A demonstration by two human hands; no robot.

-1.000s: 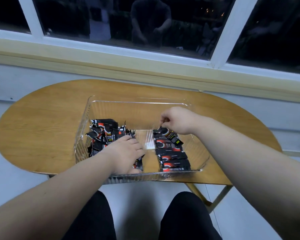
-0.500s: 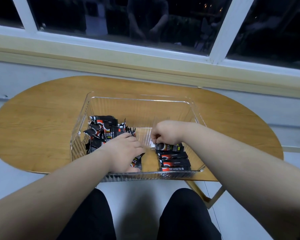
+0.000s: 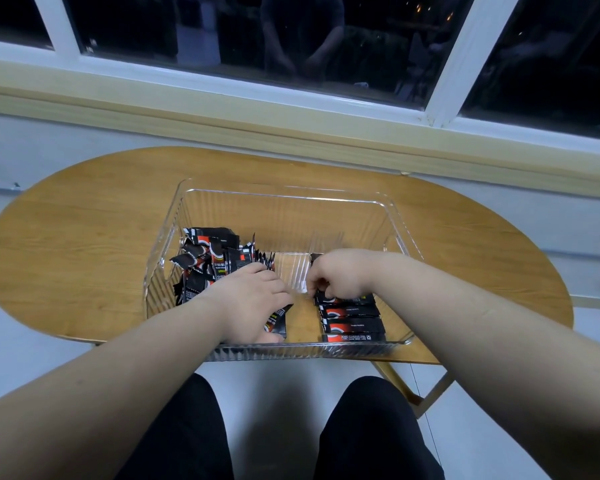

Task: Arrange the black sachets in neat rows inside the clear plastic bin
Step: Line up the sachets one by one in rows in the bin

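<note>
Wooden bench (image 3: pixel 84 254), clear bin (image 3: pixel 284 197): right grip (image 3: pixel 340 271) pinches 1 sachet (image 3: pixel 323 295), apparently to extend the row (image 3: pixel 352 325); left grip (image 3: pixel 250 299) clamps spare sachets (image 3: pixel 277 320).

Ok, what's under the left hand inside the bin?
One black sachet pokes out beneath the left hand, near the front wall of the clear bin. The loose pile meets the hand's far edge. How many sachets the palm covers is hidden.
</note>
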